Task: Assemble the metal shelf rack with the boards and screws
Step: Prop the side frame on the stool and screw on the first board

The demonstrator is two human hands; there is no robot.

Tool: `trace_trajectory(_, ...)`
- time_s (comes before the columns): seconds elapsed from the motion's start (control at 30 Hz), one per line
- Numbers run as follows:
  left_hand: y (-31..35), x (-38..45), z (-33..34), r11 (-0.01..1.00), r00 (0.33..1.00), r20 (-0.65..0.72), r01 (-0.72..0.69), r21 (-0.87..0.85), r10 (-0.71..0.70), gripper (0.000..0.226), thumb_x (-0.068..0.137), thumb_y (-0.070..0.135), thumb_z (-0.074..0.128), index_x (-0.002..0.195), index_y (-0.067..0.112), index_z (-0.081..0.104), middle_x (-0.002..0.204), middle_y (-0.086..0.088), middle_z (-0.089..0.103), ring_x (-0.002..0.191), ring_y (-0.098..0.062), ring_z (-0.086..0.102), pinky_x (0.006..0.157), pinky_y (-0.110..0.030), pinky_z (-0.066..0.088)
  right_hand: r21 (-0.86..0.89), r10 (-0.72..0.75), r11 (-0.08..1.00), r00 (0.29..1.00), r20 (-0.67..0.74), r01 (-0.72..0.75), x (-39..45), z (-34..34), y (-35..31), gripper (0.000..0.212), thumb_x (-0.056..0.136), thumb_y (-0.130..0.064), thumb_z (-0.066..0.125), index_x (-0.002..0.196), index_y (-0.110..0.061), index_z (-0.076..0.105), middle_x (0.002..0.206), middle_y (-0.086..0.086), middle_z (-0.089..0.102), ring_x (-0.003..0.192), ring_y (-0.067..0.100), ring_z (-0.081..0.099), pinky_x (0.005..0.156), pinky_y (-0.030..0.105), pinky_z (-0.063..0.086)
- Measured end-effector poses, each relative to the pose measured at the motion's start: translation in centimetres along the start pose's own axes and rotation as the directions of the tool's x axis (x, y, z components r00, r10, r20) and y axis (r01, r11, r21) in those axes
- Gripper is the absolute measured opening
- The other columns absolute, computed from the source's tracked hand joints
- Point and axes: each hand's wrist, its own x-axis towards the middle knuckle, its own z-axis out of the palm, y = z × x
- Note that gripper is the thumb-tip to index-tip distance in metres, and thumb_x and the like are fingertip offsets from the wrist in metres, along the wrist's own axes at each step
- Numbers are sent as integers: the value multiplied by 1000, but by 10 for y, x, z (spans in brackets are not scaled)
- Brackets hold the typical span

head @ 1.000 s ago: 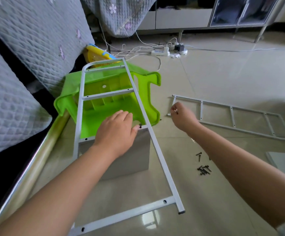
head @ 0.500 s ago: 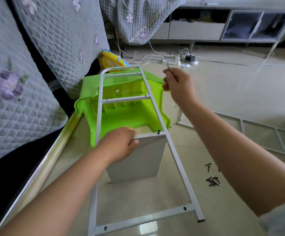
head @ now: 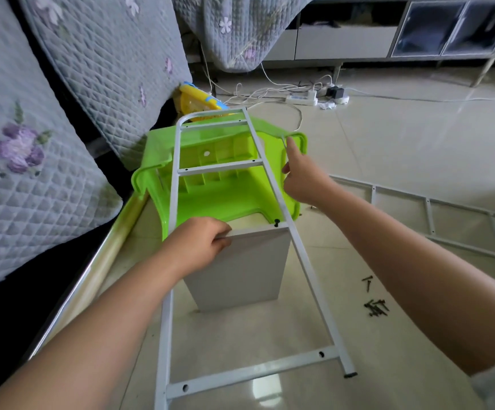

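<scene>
A white metal side frame (head: 305,276) lies tilted with its far end propped on a green plastic stool (head: 228,199). A grey board (head: 240,267) stands upright under the frame's middle crossbar, and a black screw (head: 276,222) sits at its right end. My left hand (head: 198,247) grips the board's top edge together with the crossbar. My right hand (head: 302,176) hovers over the frame's right rail and pinches a thin screw (head: 283,141) between its fingertips. A second side frame (head: 435,220) lies flat on the floor to the right. Several loose black screws (head: 376,307) lie near my right forearm.
A sofa with grey quilted covers (head: 47,143) and a shiny metal edge (head: 92,270) runs along the left. A power strip (head: 302,99) with tangled white cables lies on the tiled floor behind the stool. A low cabinet (head: 388,39) stands at the back.
My right hand came down and left from above the stool's corner to the frame's right rail, still pinching the screw. My left hand kept its hold on the board and crossbar.
</scene>
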Motion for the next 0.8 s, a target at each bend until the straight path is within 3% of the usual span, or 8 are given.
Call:
trace_trajectory(0.07,1,-1,-1,1000,1000,11,-7,8,6,30,95,27,47,91,0,59,93,-16,61,94,-29,56,65,-29,30,103,-30,994,999,-40,34,-3,-4,4,78,85,6,46,148,-14,4,129,20,46,103,34,56,92,44,46)
trace_trajectory(0.17,-2,-6,-1,999,998,-29,-52,0,52,70,78,53,27,115,4,61,118,-12,60,115,-24,53,87,-29,41,205,-58,975,986,-155,89,-10,-11,9,64,81,3,58,138,-17,37,133,13,44,90,31,61,83,32,45)
trace_trajectory(0.27,-9,-15,-2,999,994,-106,-38,-11,36,90,69,61,16,128,3,53,137,-14,49,134,-24,37,107,-28,29,247,-26,967,988,-151,63,-15,-11,10,24,76,-3,68,89,-18,54,101,13,63,65,15,64,62,25,43)
trace_trajectory(0.37,-10,-15,-3,1000,989,-148,24,19,-21,84,78,61,20,131,2,49,144,-16,39,140,-29,24,113,-35,18,312,27,950,994,-107,8,-16,-7,11,30,78,-6,67,61,-20,47,87,13,67,35,-5,51,64,26,50)
trace_trajectory(0.47,-9,-11,-1,990,984,-139,123,65,-113,53,98,40,33,141,8,35,153,-10,22,144,-22,9,112,-28,1,361,41,932,992,-123,7,-15,-10,3,6,79,-4,64,74,-7,64,114,15,64,57,-3,62,69,26,50)
trace_trajectory(0.53,-11,-9,2,989,982,-137,135,56,-126,52,98,36,33,142,8,31,154,-10,19,145,-21,6,113,-28,1,238,-4,971,998,-61,18,-12,-16,-1,25,80,0,60,103,-6,68,128,8,55,89,17,64,61,16,48)
trace_trajectory(0.63,-12,-10,4,990,982,-137,135,34,-129,58,98,42,30,143,6,28,153,-12,20,144,-22,9,115,-29,8,79,-80,994,995,62,75,-14,-27,-8,39,83,5,49,119,-6,61,129,11,53,104,26,58,85,27,48)
trace_trajectory(0.8,-8,-13,3,982,984,-87,165,91,-157,55,99,34,29,145,7,21,155,-11,16,145,-22,5,115,-28,5,70,-183,982,973,138,175,-27,-48,-3,30,89,3,46,114,-7,59,100,4,64,61,15,67,53,14,51)
